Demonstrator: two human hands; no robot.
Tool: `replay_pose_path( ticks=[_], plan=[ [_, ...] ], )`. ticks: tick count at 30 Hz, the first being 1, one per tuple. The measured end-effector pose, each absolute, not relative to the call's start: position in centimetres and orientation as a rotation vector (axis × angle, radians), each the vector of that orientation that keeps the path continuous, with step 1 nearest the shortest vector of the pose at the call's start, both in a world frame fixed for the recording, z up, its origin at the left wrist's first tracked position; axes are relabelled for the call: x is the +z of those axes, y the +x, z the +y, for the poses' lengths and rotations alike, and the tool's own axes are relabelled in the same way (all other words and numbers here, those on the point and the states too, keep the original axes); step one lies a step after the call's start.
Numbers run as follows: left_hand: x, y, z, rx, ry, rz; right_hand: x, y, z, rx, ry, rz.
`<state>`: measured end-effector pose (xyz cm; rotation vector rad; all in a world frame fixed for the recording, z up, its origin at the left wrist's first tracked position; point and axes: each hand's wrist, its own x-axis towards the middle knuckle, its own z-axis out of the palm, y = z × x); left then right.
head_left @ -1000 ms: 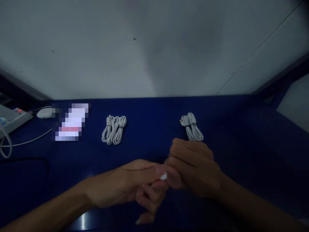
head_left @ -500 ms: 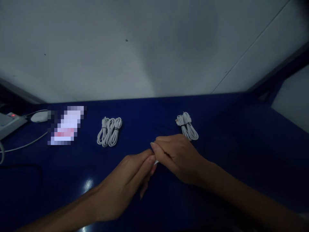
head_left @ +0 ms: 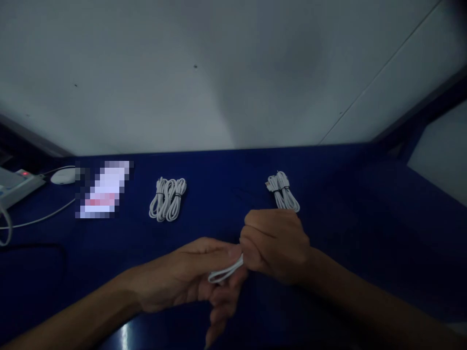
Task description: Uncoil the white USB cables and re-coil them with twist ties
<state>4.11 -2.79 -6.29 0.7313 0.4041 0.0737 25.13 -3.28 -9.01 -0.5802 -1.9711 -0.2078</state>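
Note:
Between my two hands is a folded white cable (head_left: 226, 273), its loop end showing under my left thumb. My left hand (head_left: 197, 270) pinches it from the left, with the lower fingers partly curled beneath. Closed in a fist, my right hand (head_left: 275, 245) grips the cable's other end, which its fingers hide. Just beyond my right hand lies a white cable bundle (head_left: 286, 192) bound with a black tie. Farther left sit more bundled white cables (head_left: 168, 199), side by side with black ties around them.
At the left of the blue table (head_left: 219, 180) lies a lit, blurred-out phone (head_left: 105, 189). Near it are a white rounded device (head_left: 63, 176) and a power strip (head_left: 22, 187) with a red light and cords. A pale wall (head_left: 219, 97) rises behind the table.
Both hands have come slightly lower, the right one also a little to the right. My left hand has turned, so the cable's loop now shows where only a small white bit was visible.

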Motion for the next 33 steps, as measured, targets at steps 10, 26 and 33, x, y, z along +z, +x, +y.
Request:
replay_pose_path(
  ticks=[10, 26, 33],
  plan=[
    [-6.3, 5.0, -3.1, 0.108, 0.91, 0.478, -9.8, 25.8, -2.9, -0.236, -0.61, -2.006],
    [-4.1, 4.3, -4.2, 0.077, 1.601, 0.877, -8.7, 25.4, -2.9, -0.225, -0.764, -2.121],
    [-5.2, 4.0, -4.8, 0.231, 1.739, 0.926, -8.4, 26.1, -2.6, -0.326, -0.757, -2.205]
  ],
)
